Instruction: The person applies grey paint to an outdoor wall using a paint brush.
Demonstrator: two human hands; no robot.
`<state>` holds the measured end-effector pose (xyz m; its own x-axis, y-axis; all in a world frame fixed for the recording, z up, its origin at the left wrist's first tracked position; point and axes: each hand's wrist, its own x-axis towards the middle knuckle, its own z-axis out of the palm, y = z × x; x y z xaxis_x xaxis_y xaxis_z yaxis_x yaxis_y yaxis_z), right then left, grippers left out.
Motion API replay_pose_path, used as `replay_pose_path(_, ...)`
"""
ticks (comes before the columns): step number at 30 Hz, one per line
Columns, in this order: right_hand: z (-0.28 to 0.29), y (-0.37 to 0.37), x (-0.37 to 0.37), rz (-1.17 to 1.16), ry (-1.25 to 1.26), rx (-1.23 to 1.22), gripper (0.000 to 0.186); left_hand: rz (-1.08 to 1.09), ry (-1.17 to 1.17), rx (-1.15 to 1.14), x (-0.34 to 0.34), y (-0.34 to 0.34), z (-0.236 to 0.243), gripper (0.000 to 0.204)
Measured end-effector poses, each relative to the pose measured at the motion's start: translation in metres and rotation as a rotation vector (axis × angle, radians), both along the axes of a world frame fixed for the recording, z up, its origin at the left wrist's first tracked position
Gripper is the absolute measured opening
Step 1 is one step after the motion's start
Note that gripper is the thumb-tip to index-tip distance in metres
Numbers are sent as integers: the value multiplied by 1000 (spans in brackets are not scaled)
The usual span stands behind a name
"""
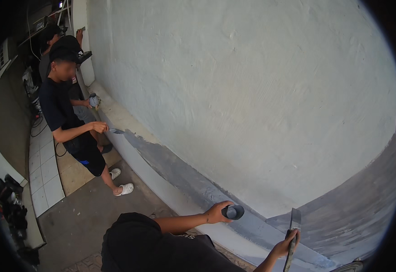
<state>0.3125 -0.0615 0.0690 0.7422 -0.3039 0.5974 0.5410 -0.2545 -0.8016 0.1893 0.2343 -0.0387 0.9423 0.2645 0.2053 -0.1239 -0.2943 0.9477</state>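
**Two hands at the foot of a half-painted wall**

The pale plastered wall (252,90) fills most of the view and curves down to a raised ledge (170,181) that runs along its foot from upper left to lower right. A band of grey paint (193,181) follows the top of that ledge, with another broad grey patch (361,213) at the lower right; above both, the wall is unpainted. Open concrete floor (80,222) lies to the left of the ledge, edged farther left by pale tiles (46,177), so the free room is on the left side, while the wall closes off the right.

The left hand (217,212) reaches forward with the forearm nearly level, fingers wrapped around a small dark cup (233,211) whose mouth faces right; the cup sits just above the ledge's painted top. The right hand (285,244) comes up from the lower edge, closed round the handle of a flat paintbrush (294,222) held upright, its bristle end close to the grey patch; whether it touches the wall cannot be told.

Further along the ledge, well apart, another person (66,118) in dark clothes and white shoes holds a brush (116,131) to the start of the grey band. A second figure stands behind them, mostly hidden.
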Motion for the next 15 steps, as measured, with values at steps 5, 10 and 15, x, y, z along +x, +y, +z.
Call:
replay_pose_path(5, -5, 36, -16, 351, 173, -37, 26, 195, 1, 23, -50, 33, -4, 75)
replay_pose_path(10, 19, 129, -41, 535, 157, -334, 22, 421, 73, -4, -106, 82, -10, 72)
replay_pose_path(15, 25, 237, -84, 642, -15, -634, 19, 497, 63, -4, -154, 150, -11, 73)
